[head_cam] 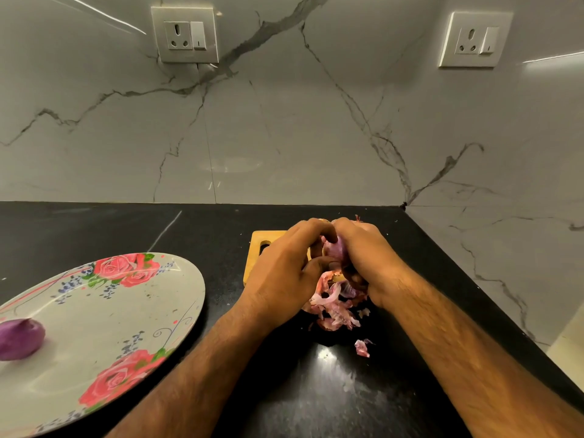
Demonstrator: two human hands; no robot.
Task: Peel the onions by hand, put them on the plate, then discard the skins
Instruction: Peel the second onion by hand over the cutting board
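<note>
**Second onion mid-peel, held over the skin heap**

Nearest you, on the dark desk (316, 399), one loose scrap of skin (361, 347) lies apart from the rest. At your left the flowered plate (132, 314) sits within easy reach, with one peeled onion (19, 339) resting near its left edge. It is likely kept to that side so finished pieces stay away from the mess.

Further in, the skins (335, 306) heap on the desk directly under your hands, so peelings drop into one spot for discarding later. Above them your left hand (281, 273) and right hand (368, 257) meet around the onion (337, 249). The right cups and steadies it. The left fingers (316, 230) curl over the top, thumb low, seemingly pinching at a layer. Both sets of fingers are clamped on it; which layer is caught cannot be told.

Behind your hands the wooden board (268, 237) lies mostly hidden. Beyond it, the marble wall (284, 137) carries two sockets (185, 34).
</note>
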